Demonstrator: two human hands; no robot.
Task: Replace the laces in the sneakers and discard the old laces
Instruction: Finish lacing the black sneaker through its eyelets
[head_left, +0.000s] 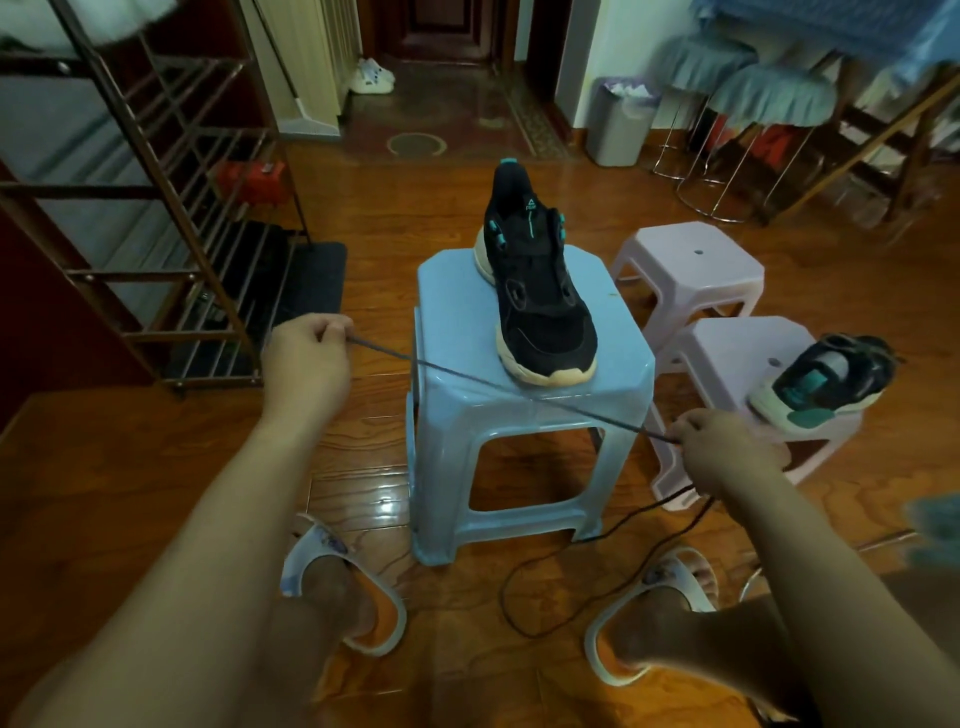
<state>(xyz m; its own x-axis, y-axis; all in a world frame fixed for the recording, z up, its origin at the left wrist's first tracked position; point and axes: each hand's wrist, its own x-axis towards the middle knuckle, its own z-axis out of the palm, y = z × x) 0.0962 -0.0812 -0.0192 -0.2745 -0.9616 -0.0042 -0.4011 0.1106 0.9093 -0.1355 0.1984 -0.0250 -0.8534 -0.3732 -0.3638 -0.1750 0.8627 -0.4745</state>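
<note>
Black sneaker (537, 291), tongue logo unreadable, on blue stool (452, 332). Lace (498, 385) taut, pinched by left hand (306, 358) at 9 o'clock, right hand (722, 449) at 4 o'clock.

This is a home, an entry or living area with glossy wooden floorboards (156, 467). Around the blue plastic stool (524, 415) stand household things: a metal shoe rack (171, 218) to its left, two pink stools (691, 270) to its right, a grey waste bin (618, 122) and cloth-covered stools (763, 98) beyond, white slippers (371, 77) by a far doorway.
</note>
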